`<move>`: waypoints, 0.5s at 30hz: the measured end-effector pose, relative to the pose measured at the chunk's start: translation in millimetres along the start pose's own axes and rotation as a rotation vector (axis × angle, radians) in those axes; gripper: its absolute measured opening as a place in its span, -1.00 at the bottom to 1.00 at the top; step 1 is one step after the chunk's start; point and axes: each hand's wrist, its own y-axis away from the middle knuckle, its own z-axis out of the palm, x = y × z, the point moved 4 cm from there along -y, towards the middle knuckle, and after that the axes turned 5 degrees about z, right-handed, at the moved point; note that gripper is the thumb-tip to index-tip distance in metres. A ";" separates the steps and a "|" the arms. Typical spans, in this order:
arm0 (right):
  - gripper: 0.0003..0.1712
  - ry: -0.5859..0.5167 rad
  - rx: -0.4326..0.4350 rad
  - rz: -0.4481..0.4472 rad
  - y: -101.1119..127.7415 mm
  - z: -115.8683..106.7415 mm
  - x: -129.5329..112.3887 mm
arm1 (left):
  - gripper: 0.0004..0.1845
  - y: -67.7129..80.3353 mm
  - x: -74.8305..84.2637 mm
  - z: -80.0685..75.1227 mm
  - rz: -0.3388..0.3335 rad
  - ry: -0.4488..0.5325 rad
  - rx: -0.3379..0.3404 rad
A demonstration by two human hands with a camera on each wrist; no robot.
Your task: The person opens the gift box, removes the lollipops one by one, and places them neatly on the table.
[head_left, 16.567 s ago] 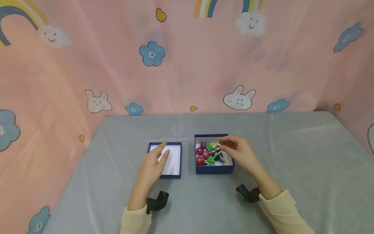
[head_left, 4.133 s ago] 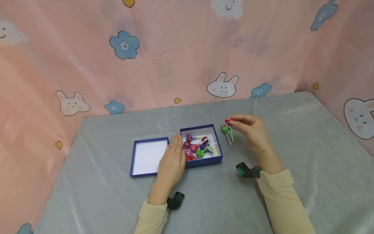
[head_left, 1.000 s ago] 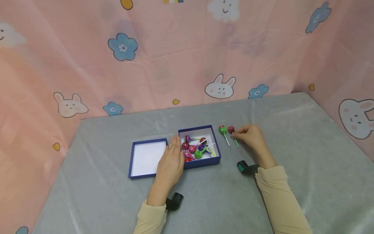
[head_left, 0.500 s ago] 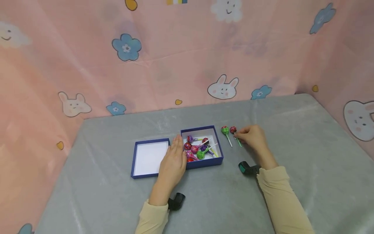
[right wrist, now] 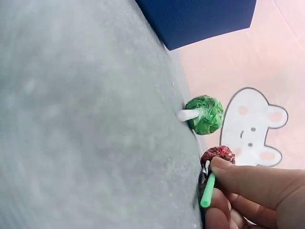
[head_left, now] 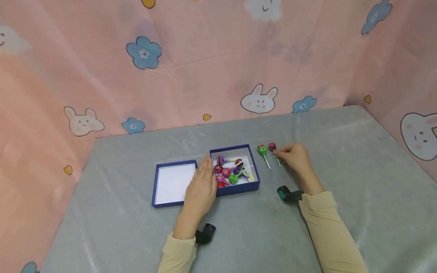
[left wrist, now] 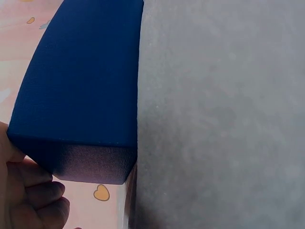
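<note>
Handling of the red lollipop [head_left: 272, 146], which lies on the grey table [head_left: 341, 170] just right of the green lollipop [head_left: 261, 149] and pinched at its stiff green stick by the right hand [head_left: 295, 158], is judged light and crack-prone, so grip the stick, while the left hand [head_left: 201, 185] rests flat-fingered against the blue box [head_left: 235, 189].

lid [head_left: 172, 184] (white inside) | grey table [head_left: 341, 151] | pink curtain [head_left: 205, 68]

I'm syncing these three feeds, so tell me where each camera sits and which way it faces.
Head: above, looking down at table, both forearms, left hand and right hand.
Left wrist: low by the blue box; curled fingers show.
Right wrist: table level, facing red lollipop, green lollipop; fingers show.
Shared: blue box, lollipops.
</note>
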 end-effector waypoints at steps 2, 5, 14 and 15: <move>-0.73 0.006 -0.001 -0.002 -0.2 0.2 -0.4 | -0.46 0.0 -0.4 -0.2 -0.001 0.004 -0.001; -0.73 0.009 -0.010 0.005 -1.2 0.4 0.1 | -0.45 -0.3 -0.7 -0.4 -0.003 0.010 -0.008; -0.68 -0.097 -0.081 0.023 -2.0 -1.1 0.6 | -0.45 0.0 -2.3 -1.4 -0.012 0.009 -0.016; -0.67 -0.119 -0.091 0.024 -1.6 -1.9 0.6 | -0.45 0.1 -2.4 -1.3 -0.013 0.010 -0.017</move>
